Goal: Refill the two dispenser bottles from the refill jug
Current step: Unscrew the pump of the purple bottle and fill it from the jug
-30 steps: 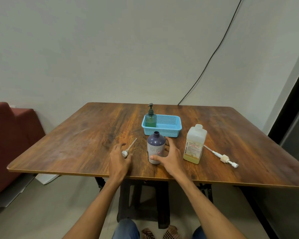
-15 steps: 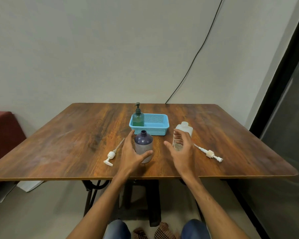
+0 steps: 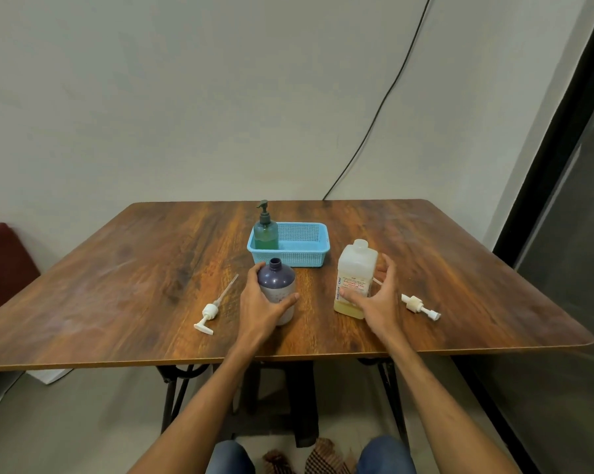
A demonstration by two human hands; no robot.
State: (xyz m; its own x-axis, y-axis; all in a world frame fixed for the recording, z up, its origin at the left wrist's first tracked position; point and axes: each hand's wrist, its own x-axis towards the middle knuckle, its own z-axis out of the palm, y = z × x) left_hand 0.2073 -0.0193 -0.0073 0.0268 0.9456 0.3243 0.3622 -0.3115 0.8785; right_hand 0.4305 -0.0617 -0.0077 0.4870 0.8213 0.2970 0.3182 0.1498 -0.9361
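A purple dispenser bottle (image 3: 276,277) stands uncapped near the table's front middle, and my left hand (image 3: 258,306) is wrapped around its left side and front. To its right stands the translucent refill jug (image 3: 355,268), capless, with a little yellow liquid at the bottom. My right hand (image 3: 377,302) is cupped around the jug with fingers spread; the thumb touches the jug's front, and the fingers sit just off its right side. A green dispenser bottle (image 3: 265,232) with its pump on stands in the left end of a blue basket (image 3: 302,256).
A white pump head (image 3: 208,313) with its tube lies left of the purple bottle. A second pump (image 3: 417,304) lies right of the jug. The wooden table (image 3: 135,285) stands against a wall. A red seat is at the far left, and a dark panel is at the right.
My left hand left the pump on the table and took hold of the purple bottle. My right hand let go of that bottle and moved right to the jug.
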